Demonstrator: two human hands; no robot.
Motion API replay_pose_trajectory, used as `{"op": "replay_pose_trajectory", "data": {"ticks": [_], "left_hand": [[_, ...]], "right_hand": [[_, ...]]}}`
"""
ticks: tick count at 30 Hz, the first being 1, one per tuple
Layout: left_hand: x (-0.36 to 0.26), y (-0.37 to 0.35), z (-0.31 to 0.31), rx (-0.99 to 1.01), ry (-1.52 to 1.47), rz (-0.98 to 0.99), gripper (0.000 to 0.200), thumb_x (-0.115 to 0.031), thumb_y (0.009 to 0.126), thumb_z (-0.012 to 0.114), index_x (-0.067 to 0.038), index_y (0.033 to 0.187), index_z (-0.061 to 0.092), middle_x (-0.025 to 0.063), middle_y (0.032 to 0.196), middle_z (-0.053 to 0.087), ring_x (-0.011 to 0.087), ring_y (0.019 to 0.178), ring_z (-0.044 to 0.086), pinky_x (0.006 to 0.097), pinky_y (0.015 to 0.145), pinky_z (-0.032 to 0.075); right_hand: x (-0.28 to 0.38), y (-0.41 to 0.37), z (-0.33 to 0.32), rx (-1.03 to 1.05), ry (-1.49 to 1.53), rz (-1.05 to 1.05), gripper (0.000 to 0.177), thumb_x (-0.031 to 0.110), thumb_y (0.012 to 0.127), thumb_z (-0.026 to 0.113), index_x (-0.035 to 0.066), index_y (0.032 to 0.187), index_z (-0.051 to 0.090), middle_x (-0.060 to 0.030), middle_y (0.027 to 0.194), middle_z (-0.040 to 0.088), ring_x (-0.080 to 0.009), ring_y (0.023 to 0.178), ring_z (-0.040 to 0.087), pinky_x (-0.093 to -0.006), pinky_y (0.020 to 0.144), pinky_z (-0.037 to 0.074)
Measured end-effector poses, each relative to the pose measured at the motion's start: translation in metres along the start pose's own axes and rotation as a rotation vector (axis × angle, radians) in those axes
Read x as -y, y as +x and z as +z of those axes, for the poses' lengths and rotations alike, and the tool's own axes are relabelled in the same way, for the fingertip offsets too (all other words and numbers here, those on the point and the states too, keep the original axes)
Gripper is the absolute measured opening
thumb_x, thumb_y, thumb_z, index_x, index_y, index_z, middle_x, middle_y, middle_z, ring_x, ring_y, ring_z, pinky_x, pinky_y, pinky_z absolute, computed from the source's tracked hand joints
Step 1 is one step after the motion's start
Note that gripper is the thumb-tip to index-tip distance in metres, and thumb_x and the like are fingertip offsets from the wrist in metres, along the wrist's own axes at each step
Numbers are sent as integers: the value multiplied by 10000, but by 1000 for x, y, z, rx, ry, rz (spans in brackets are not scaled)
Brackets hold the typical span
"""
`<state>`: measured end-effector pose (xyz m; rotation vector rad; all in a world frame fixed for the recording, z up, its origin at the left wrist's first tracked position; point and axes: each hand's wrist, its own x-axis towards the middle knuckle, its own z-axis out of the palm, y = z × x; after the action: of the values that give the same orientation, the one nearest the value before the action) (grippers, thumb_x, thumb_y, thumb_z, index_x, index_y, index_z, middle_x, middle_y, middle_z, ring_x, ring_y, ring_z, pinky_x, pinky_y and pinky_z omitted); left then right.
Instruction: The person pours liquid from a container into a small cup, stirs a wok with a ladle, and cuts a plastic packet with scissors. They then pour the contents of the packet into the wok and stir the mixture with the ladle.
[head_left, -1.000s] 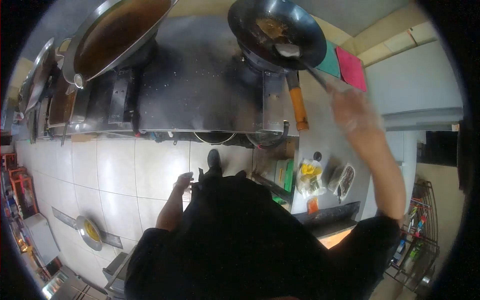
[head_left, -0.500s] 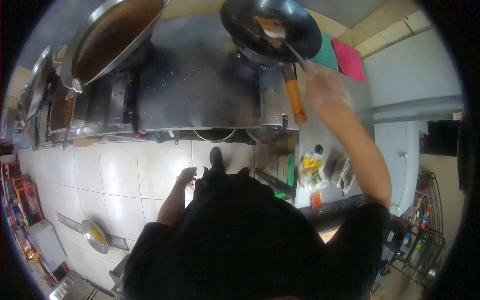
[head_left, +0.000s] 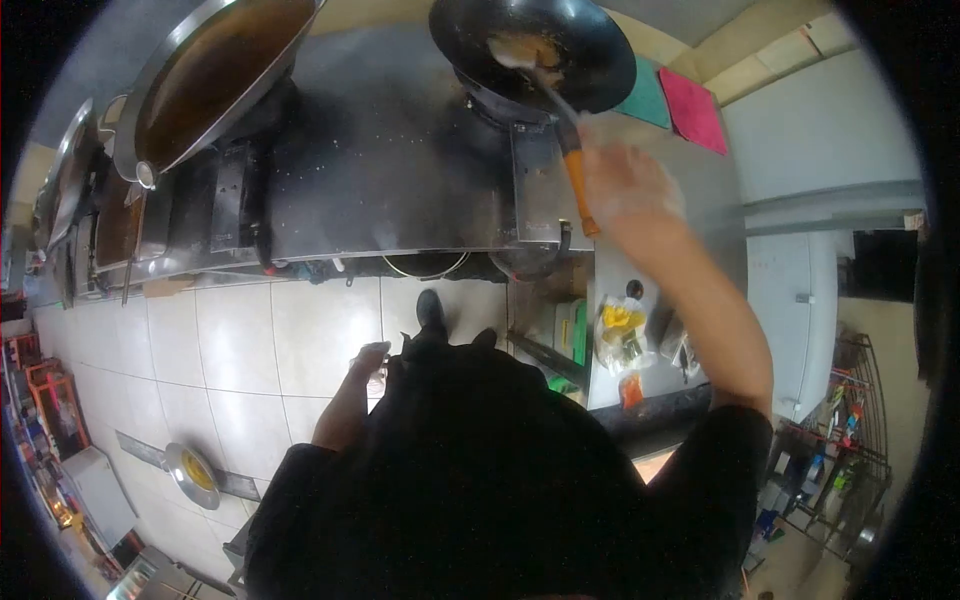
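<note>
My right hand [head_left: 628, 182], blurred by motion, is closed round the handle of a long metal wok spatula [head_left: 555, 98]. The spatula's pale head lies inside a dark wok [head_left: 600, 75], against some light brown food [head_left: 535, 48]. Just left of that hand, the wok's wooden handle [head_left: 577, 180] points toward me. My left hand [head_left: 372, 357] hangs low by my side above the floor, its fingers curled. Something pale and see-through shows at those fingers, but I cannot tell what it is.
A large pan of brown liquid [head_left: 215, 80] stands at the left of the steel stove top [head_left: 390, 190]. Pink [head_left: 692, 108] and green cloths [head_left: 645, 97] lie right of the wok. Bagged yellow food [head_left: 624, 325] sits on the right counter. A metal bowl [head_left: 190, 474] is at lower left.
My right hand has moved left, and the spatula's head has shifted left and slightly up within the wok. My left hand stays low at my side.
</note>
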<state>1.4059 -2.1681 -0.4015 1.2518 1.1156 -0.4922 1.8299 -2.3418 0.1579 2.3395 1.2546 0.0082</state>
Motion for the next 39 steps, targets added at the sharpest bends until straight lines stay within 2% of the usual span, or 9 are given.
{"op": "replay_pose_trajectory", "data": {"ticks": [7, 13, 16, 19, 21, 27, 31, 37, 39], "left_hand": [[-10, 5, -2, -27, -124, 111, 460, -394, 988, 616, -40, 1282, 628, 126, 1099, 684, 246, 914, 678, 399, 685, 603], [12, 30, -8, 7, -8, 224, 433, -373, 1000, 592, -22, 1251, 635, 147, 1132, 684, 253, 933, 685, 407, 741, 614], [-10, -3, 0, -46, -131, 73, 477, -406, 983, 604, -18, 1258, 631, 153, 1136, 684, 257, 938, 688, 392, 705, 605], [26, 31, -8, -1, -49, 96, 525, -442, 973, 605, -34, 1303, 606, 138, 1112, 690, 259, 914, 687, 398, 642, 583], [8, 3, -3, -34, -8, 102, 508, -442, 979, 591, -72, 1326, 592, 115, 1058, 688, 259, 899, 687, 411, 602, 571], [-7, -16, -9, -8, 82, -159, 465, -452, 978, 580, -135, 1318, 606, 94, 1072, 668, 248, 903, 675, 456, 628, 557], [-5, -7, -20, 27, -99, -162, 455, -446, 979, 581, -157, 1330, 595, 93, 1097, 658, 262, 901, 668, 472, 666, 549], [-26, 12, -14, 102, -186, -20, 429, -409, 980, 596, -160, 1330, 592, 128, 1135, 638, 313, 934, 673, 479, 701, 555], [-30, 45, -18, 232, 503, 214, 466, -384, 973, 619, -142, 1370, 578, 109, 1087, 686, 308, 968, 674, 433, 741, 566]], "right_hand": [[12, -5, -7, 190, 241, 202, 560, 135, 964, 455, 32, 1506, 359, -198, 1123, 661, -358, 1034, 655, -456, 939, 512], [-15, 0, 3, -251, -55, -92, 371, 161, 1026, 428, 35, 1345, 568, -144, 1246, 658, -281, 1165, 624, -450, 965, 510], [-49, 11, 23, 161, -347, -39, 536, 202, 1004, 479, 64, 1514, 391, -202, 1066, 664, -344, 1098, 629, -448, 960, 490], [-119, 28, 68, -601, 213, -258, 500, 278, 1018, 528, 142, 1495, 462, -116, 877, 645, -262, 761, 665, -412, 713, 553], [-104, 1, 13, 175, 1225, 447, 438, 341, 1029, 554, 205, 1446, 533, -30, 729, 582, -127, 483, 557, -301, 433, 464], [-116, 25, 140, 412, 2632, 428, 435, 319, 1035, 564, 134, 1427, 522, 29, 621, 457, -16, 395, 430, -192, 298, 302], [-80, 27, 148, 287, 2774, 421, 441, 327, 1057, 516, 71, 1415, 498, -23, 704, 594, -49, 429, 522, -173, 298, 362], [-87, -9, 169, -53, 2232, 543, 544, 428, 1037, 518, 61, 1439, 501, -249, 1268, 641, -270, 1091, 660, -394, 932, 555], [-113, -46, 178, -328, 1883, 755, 592, 478, 1004, 554, 52, 1414, 531, -238, 1270, 643, -259, 1134, 637, -405, 963, 527]]}}
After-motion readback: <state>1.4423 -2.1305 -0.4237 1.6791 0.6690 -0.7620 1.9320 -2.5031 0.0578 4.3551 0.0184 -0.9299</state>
